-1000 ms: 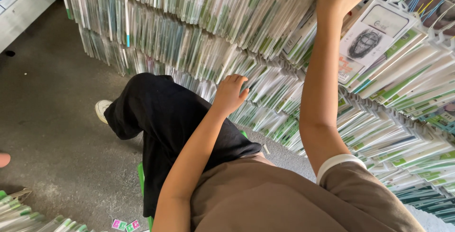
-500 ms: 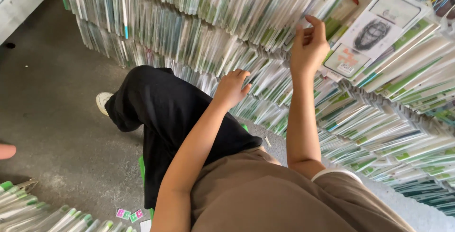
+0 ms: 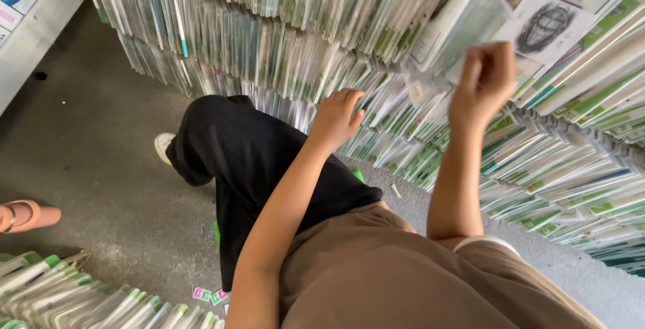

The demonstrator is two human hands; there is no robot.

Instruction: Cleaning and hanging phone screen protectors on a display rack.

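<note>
My right hand (image 3: pixel 485 80) is raised, fingers pinched on the lower edge of a clear flat packet (image 3: pixel 463 20), lifted out from the wall of stacked green-and-white packets (image 3: pixel 269 40). My left hand (image 3: pixel 336 117) rests with loosely spread fingers on the stack's lower rows, above my black trouser leg (image 3: pixel 248 161).

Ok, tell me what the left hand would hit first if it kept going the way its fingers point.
The left hand points up at the stacked flat packets; their edges just beyond its fingertips would likely come first, though depth is unclear.
</note>
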